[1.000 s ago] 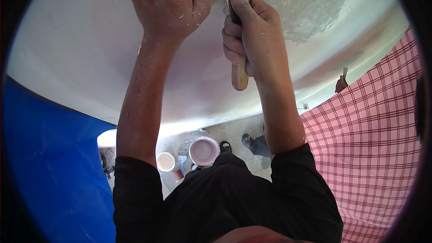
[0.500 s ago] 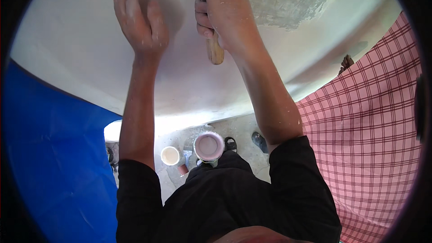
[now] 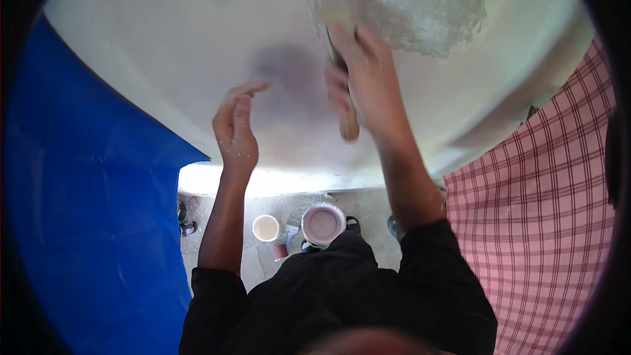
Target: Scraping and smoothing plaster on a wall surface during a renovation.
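Note:
My right hand (image 3: pixel 365 72) is wrapped round a putty knife (image 3: pixel 350 125), its wooden handle pointing down toward me. The blade end is smeared by motion, beside the left edge of a rough grey patch (image 3: pixel 420 10) on the large pale, curved surface (image 3: pixel 164 79). My left hand (image 3: pixel 236 128) is open, fingers stretched out and bent toward the right, with nothing in it. It appears held off the surface, where a soft shadow falls above and to its right. Pale dust or filler specks both hands.
Below, on the concrete floor, stand a bucket of pinkish material (image 3: pixel 323 225), a smaller cream-filled tub (image 3: pixel 266 228), a flat brush (image 3: pixel 292 229) and a reddish-brown piece (image 3: pixel 280 251). A blue sheet (image 3: pixel 85 204) hangs at left, pink checked cloth (image 3: pixel 532 223) at right.
My left hand has come down toward me and slightly right, away from the upper surface. My right hand, still gripping the putty knife, has shifted down and right.

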Demonstrator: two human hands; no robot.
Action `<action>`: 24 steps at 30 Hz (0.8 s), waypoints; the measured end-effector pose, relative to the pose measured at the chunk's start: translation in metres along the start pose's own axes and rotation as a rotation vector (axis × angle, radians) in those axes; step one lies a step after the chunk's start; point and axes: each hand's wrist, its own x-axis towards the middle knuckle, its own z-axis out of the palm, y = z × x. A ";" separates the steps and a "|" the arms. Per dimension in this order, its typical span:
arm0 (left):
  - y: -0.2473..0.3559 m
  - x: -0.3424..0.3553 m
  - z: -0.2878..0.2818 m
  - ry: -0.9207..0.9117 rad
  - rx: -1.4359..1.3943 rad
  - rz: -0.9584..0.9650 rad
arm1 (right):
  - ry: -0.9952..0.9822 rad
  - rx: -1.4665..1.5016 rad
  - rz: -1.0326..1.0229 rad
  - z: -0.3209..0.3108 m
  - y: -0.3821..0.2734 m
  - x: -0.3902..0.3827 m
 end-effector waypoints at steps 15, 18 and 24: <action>0.093 -0.024 0.113 -0.061 -0.510 -0.371 | -0.186 0.167 0.337 -0.088 0.012 -0.070; 0.084 -0.016 0.132 -0.036 -0.480 -0.436 | -0.246 0.143 0.339 -0.106 0.008 -0.061; 0.048 -0.006 0.134 0.278 -0.270 -0.455 | -0.240 0.100 0.378 -0.163 0.034 -0.041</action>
